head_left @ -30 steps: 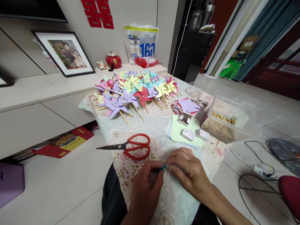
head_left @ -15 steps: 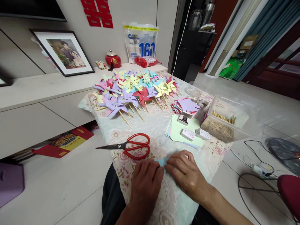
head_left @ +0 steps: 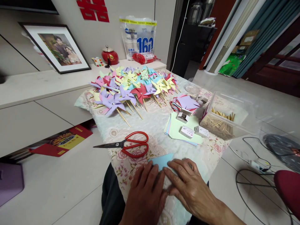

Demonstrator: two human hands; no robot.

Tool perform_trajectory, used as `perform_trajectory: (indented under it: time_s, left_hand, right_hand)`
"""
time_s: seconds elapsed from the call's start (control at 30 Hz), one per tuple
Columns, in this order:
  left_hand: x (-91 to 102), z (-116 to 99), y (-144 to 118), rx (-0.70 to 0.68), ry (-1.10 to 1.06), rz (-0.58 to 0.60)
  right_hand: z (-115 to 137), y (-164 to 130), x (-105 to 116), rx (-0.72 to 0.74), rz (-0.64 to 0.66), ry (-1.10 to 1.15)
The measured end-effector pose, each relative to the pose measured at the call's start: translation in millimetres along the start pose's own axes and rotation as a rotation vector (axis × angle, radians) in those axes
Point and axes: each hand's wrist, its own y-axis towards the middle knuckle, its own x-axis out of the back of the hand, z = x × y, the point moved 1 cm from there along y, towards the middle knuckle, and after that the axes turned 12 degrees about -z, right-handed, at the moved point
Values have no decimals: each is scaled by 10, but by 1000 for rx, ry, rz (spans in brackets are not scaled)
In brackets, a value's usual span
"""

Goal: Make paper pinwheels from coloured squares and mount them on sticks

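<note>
A piece of light blue paper [head_left: 161, 160] lies at the near end of the cloth-covered table, its pointed upper edge showing beyond my fingertips. My left hand [head_left: 147, 190] has its fingers together on the paper's left part, pinning it. On the right side of the sheet, my right hand [head_left: 191, 184] holds it with bent fingers, the thumb close to my left thumb. Both hands hide the lower part of the paper. Just beyond my left hand are red-handled scissors [head_left: 126, 145], their blades pointing left.
Many paper pinwheels on sticks [head_left: 133, 89] cover the far part of the table [head_left: 150, 125]. To the right are pale green sheets [head_left: 174, 126], small white boxes [head_left: 187, 131], cut coloured paper [head_left: 186, 103] and a clear bin [head_left: 243, 125] of short sticks.
More of the blue paper shows above my fingers now. Both hands have shifted slightly towards me, and the right thumb has come down beside the left. The view has tilted slightly.
</note>
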Motion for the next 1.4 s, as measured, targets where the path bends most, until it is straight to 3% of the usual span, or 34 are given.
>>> perform_trajectory:
  time_s: [0.23, 0.43, 0.77, 1.0, 1.13, 1.2, 1.27, 1.4]
  left_hand:
    - [7, -6, 15, -20, -1, -21]
    - [102, 36, 58, -112, 117, 43]
    - [70, 87, -36, -19, 246, 85]
    - [56, 40, -12, 71, 170, -18]
    - [71, 105, -106, 100, 116, -58]
    - [99, 134, -149, 179, 52, -64]
    - [139, 142, -159, 349, -64, -100]
    - [218, 108, -61, 786, -417, -230]
  right_hand:
    - [-7, 12, 21, 2, 31, -61]
    - [-37, 36, 9, 13, 15, -69]
    - [-94, 76, -7, 14, -114, -102]
    - [-109, 310, -65, 284, -39, -79]
    - [-173, 424, -103, 390, -103, -36]
    - [-201, 456, -96, 382, -154, -1]
    - [-208, 472, -74, 314, -218, 67]
    - [-146, 487, -12, -1, -357, 297]
